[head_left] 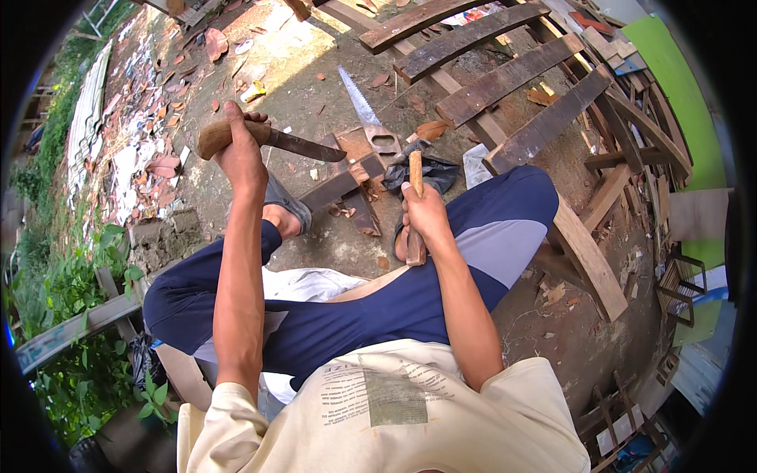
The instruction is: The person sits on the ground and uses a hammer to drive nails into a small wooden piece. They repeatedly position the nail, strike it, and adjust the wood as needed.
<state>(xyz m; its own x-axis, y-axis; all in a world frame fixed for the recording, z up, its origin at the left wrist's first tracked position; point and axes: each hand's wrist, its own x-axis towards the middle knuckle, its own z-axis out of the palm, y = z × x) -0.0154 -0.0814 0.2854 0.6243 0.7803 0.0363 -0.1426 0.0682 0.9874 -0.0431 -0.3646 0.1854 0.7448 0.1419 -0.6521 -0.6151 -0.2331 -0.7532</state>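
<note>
In my left hand (240,150), raised at the left, the fingers wrap round the thick wooden handle of a machete (303,147). Its short, dark blade points right, above the ground. My right hand (426,211) closes round an upright wooden stick (415,172), pale on top and darker and wider at its lower end. That end sits between my legs, by my right foot. Beyond my hands a handsaw (359,98) lies with its handle toward me. Short dark wood blocks (330,189) lie crossed between my feet.
Slatted wooden frames (505,59) stretch across the upper right. A crumpled black plastic bag (434,172) lies beside the blocks. Dry leaves and litter (150,150) cover the ground at the left, near green plants (71,292). A loose plank (591,260) lies right of my knee.
</note>
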